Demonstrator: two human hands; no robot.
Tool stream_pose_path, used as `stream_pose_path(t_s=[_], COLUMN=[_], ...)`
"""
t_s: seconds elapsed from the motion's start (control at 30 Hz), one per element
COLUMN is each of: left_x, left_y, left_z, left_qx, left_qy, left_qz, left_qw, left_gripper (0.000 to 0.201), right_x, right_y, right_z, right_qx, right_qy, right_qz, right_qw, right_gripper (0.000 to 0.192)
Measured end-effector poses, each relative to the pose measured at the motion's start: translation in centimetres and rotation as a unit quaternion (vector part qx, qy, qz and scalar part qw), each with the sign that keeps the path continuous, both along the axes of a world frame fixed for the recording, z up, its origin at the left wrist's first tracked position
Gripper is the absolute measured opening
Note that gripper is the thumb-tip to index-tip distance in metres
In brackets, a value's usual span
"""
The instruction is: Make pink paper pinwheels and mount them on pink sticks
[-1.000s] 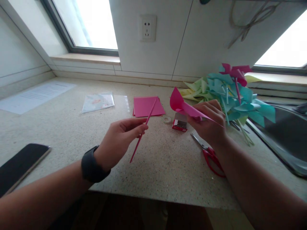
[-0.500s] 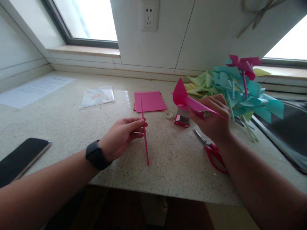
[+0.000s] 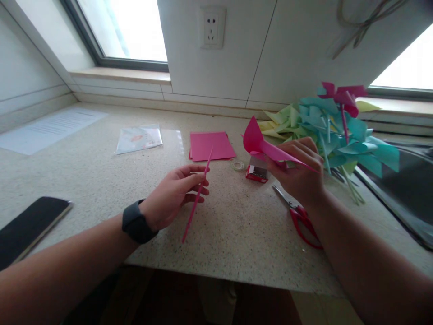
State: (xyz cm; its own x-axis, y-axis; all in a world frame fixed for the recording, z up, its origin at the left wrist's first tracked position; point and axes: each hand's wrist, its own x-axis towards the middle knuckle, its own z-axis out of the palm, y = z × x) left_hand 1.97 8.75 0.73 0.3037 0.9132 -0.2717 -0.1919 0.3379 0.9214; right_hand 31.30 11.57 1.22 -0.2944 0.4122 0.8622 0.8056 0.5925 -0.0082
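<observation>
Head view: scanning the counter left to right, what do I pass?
Black phone → printed sheet → clear packet → left hand with pink stick → tape roll → red box → right hand → pinwheel pile.

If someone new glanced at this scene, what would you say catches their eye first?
Probably the heap of teal, yellow-green and pink paper pinwheels at the back right of the counter, by the sink. Next, the right hand pinching a folded pink paper pinwheel above red scissors, while the left hand holds a thin pink stick at centre.
</observation>
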Motion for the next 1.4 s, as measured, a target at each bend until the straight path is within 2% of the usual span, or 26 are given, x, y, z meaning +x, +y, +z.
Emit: stream_pose_path(t_s=[0.2,0.37,0.47,0.53,0.6,0.67,0.73,0.8,0.93,1.0,1.07,1.17,1.23,1.3,1.4], left_x=[0.1,0.4,0.1,-0.5,-1.2,-1.8,-2.3,-2.5,-2.8,-2.8,-2.7,-2.6,-2.5,-2.4,-2.3], left_y=[-0.6,-0.7,-0.4,0.0,0.5,0.9,1.2,1.3,1.1,0.9,0.5,0.1,-0.2,-0.3,-0.6], left_z=[0.4,0.5,0.6,0.8,1.2,1.5,1.8,1.9,1.9,1.9,2.0,2.1,2.1,2.0,2.0], left_qx=[0.020,0.040,0.106,0.206,0.327,0.429,0.504,0.549,0.607,0.629,0.630,0.629,0.630,0.634,0.639], left_qy=[-0.019,-0.027,0.019,0.106,0.217,0.295,0.323,0.321,0.294,0.290,0.295,0.301,0.311,0.319,0.325], left_qz=[-0.023,-0.011,0.001,0.018,0.038,0.041,0.012,-0.033,-0.086,-0.077,-0.065,-0.039,-0.033,-0.033,-0.040], left_qw=[0.999,0.999,0.994,0.973,0.919,0.853,0.801,0.771,0.734,0.717,0.715,0.716,0.710,0.704,0.696], left_gripper=[0.013,0.013,0.016,0.019,0.022,0.022,0.021,0.021,0.024,0.023,0.023,0.024,0.024,0.021,0.021], right_x=[-0.1,-0.4,-0.2,-0.1,-0.2,-0.7,-1.5,-2.3,-3.3,-3.5,-3.8,-4.5,-4.9,-5.3,-5.5], right_y=[0.0,-0.3,-0.5,-0.7,-1.1,-1.7,-2.6,-3.4,-4.5,-4.7,-4.9,-5.1,-5.4,-5.7,-6.1], right_z=[0.0,0.4,0.4,0.5,0.6,0.8,1.2,1.5,1.5,1.2,0.9,0.7,0.7,0.8,1.1], right_qx=[-0.002,-0.004,-0.023,-0.038,-0.064,-0.082,-0.075,-0.069,-0.035,-0.004,0.013,-0.039,-0.080,-0.088,-0.074], right_qy=[0.001,-0.016,-0.040,-0.060,-0.086,-0.114,-0.138,-0.160,-0.175,-0.169,-0.123,0.018,0.088,0.108,0.077], right_qz=[0.007,0.030,0.067,0.099,0.122,0.137,0.154,0.169,0.192,0.194,0.186,0.159,0.153,0.157,0.162], right_qw=[1.000,0.999,0.997,0.993,0.987,0.980,0.975,0.970,0.965,0.966,0.975,0.986,0.981,0.978,0.981], right_gripper=[0.013,0.013,0.011,0.010,0.010,0.014,0.018,0.017,0.014,0.010,0.018,0.027,0.030,0.031,0.031])
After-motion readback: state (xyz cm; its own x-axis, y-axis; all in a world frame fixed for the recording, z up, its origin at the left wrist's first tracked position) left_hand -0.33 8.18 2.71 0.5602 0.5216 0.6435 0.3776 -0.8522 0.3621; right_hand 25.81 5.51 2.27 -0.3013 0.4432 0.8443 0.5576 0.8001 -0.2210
